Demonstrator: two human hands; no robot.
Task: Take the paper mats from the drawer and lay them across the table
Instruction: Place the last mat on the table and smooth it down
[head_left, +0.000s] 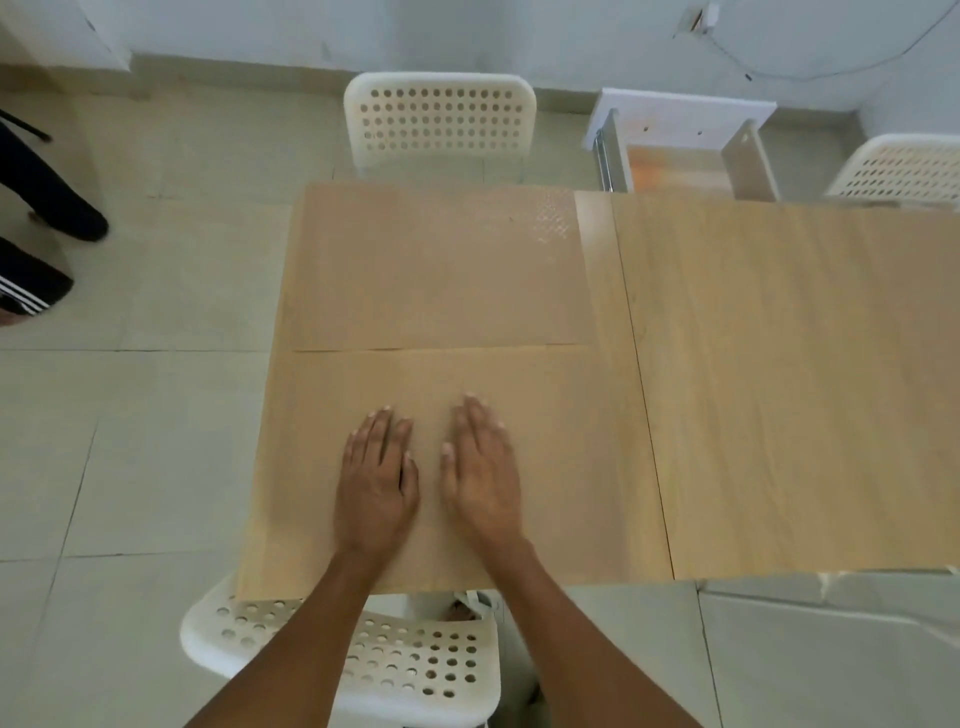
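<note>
Brown paper lies flat under both hands: the left hand (376, 480) and the right hand (480, 467) rest palm down, side by side and just apart, fingers stretched out and gripping nothing, on the near mat (545, 467). This mat covers the near left corner of the tabletop (779, 389), and its near left corner hangs slightly past the near edge, over a white perforated chair (415, 660) tucked below. A second mat (436, 265) lies beyond it, their long edges meeting along a line across the middle of the tabletop, and it reaches to the far left corner and far edge. A narrow strip of bare wood shows just right of both mats, and the right half of the tabletop, past a seam in the wood, is uncovered. Another white chair (441, 119) stands at the far edge behind the far mat. Beyond the far edge, to the right, an open drawer (685, 156) sticks out, and the back of a third chair (904, 166) shows at the far right corner. On the tiled floor (130, 441) off the left edge stand someone's dark-clad legs (47, 202).
</note>
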